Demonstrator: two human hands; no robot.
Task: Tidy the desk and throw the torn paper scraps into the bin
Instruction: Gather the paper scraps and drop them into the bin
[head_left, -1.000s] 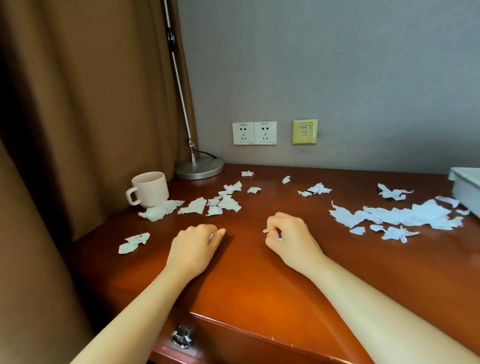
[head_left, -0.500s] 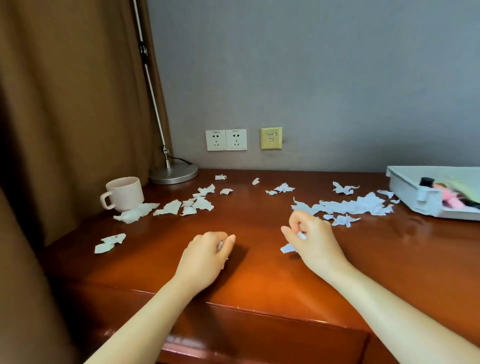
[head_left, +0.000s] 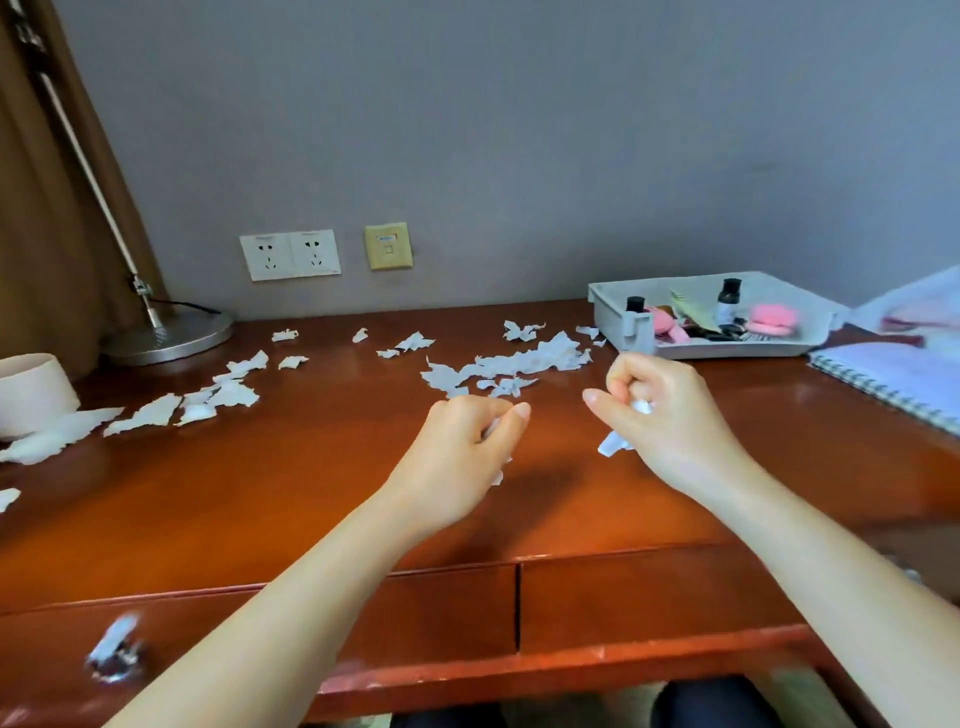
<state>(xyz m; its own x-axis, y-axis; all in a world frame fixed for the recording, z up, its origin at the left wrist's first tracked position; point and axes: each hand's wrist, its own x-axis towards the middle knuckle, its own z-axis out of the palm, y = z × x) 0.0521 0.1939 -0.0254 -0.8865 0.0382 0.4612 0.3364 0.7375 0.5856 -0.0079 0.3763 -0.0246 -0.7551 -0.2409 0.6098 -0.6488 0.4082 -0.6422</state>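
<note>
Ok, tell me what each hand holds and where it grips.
Right hand grips crumpled paper scraps inside its curled fingers, with ends poking out below. Left hand holds a scrap between thumb and fingers, mostly hidden.

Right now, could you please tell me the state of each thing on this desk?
left hand, grips paper scraps
right hand, grips paper scraps
loose scraps, scattered on the desk
mug, upright
tray, holds bottles
drawers, closed
sockets, nothing plugged in
</note>
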